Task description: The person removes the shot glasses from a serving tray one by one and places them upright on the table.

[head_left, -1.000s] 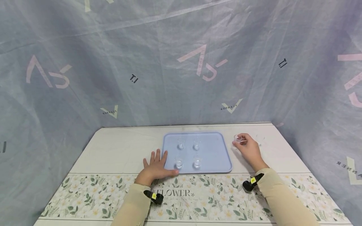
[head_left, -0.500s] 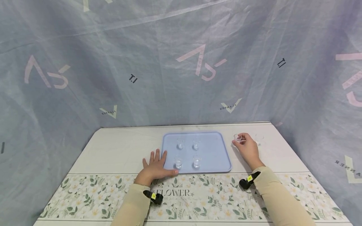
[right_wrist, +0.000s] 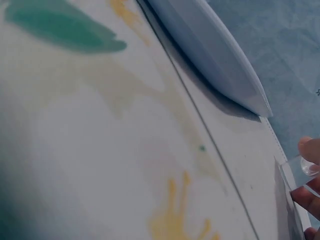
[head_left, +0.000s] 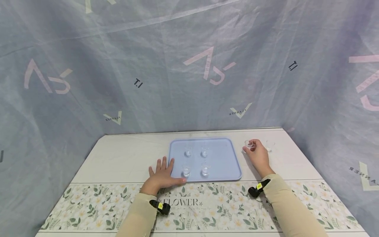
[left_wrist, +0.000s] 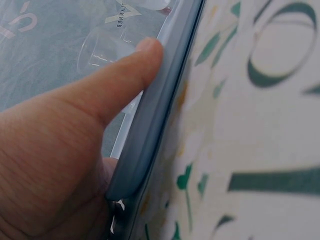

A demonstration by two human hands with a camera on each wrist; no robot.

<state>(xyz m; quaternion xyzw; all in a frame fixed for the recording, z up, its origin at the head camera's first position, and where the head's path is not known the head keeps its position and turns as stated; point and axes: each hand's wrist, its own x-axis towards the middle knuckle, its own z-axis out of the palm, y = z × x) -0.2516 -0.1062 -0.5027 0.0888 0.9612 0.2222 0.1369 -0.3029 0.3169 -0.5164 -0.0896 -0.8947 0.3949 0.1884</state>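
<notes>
Head view: your right hand (head_left: pixel 258 155) pinches a small clear glass (head_left: pixel 249 144) at its fingertips, standing on the table just right of the blue tray (head_left: pixel 225 161). The tray lies to the left of that grip, with four glasses in its left half and bare floor nearer you. Your left hand (head_left: pixel 162 175) lies flat and spread, fingers straight, at the tray's near-left corner, thumb along its front rim. A second loose glass (head_left: pixel 270 144) stands just right of the grip.

Left wrist view: your thumb (left_wrist: pixel 120 75) presses the tray rim (left_wrist: pixel 150 120); nothing is grasped.

Right wrist view: your fingertips (right_wrist: pixel 310 170) close on the glass (right_wrist: pixel 299 172), upright, with the tray's corner (right_wrist: pixel 220 60) up and left of it.
</notes>
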